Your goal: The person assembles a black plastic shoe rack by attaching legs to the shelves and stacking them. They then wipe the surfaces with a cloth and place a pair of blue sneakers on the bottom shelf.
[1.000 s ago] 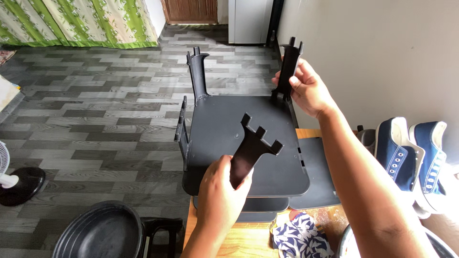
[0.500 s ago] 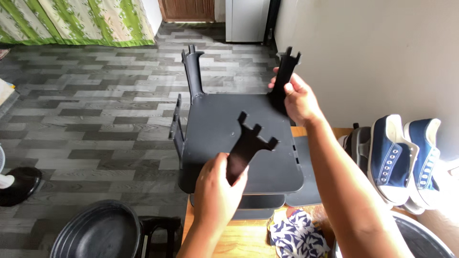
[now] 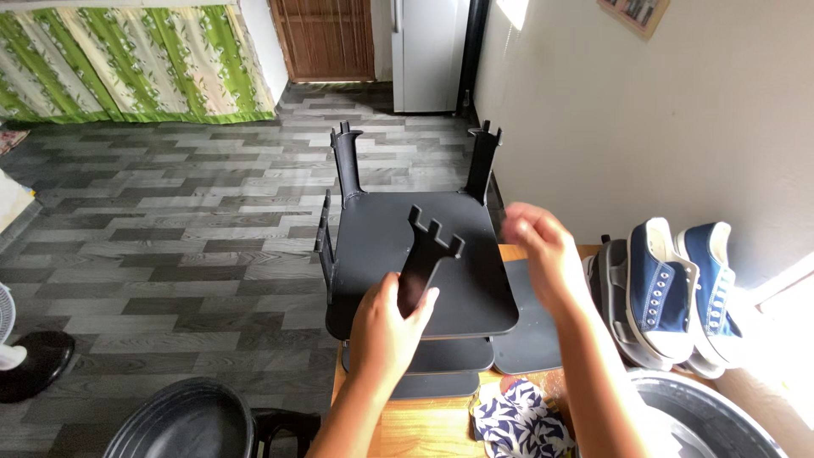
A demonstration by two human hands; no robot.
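The grey plank floor [image 3: 170, 220] filled most of the room, with a green patterned curtain [image 3: 127, 64] along the far wall and a wooden door [image 3: 326, 38] beside it. On the wooden table [image 3: 424, 437] lay a stack of black shelf panels [image 3: 415, 254], the top one the biggest, with two black posts standing upright at its far corners: one on the left [image 3: 346, 165] and one on the right [image 3: 481, 165]. Another dark panel [image 3: 534, 326] lay flat just beside the stack. A pair of blue canvas shoes [image 3: 670, 284] leaned against the wall to the right, near the rim of a metal basin [image 3: 721, 416]. A black tub [image 3: 191, 424] sat low on the floor, and a blue-and-white cloth [image 3: 517, 424] lay crumpled on the table.

The person's left hand [image 3: 386, 331] was clamped around the lower end of a third black post [image 3: 426, 254], holding it tilted above the top panel, forked end up. The right hand [image 3: 543, 250] hung over the panel's right edge, blurred, with nothing in it; I could not tell whether its fingers were apart or together.
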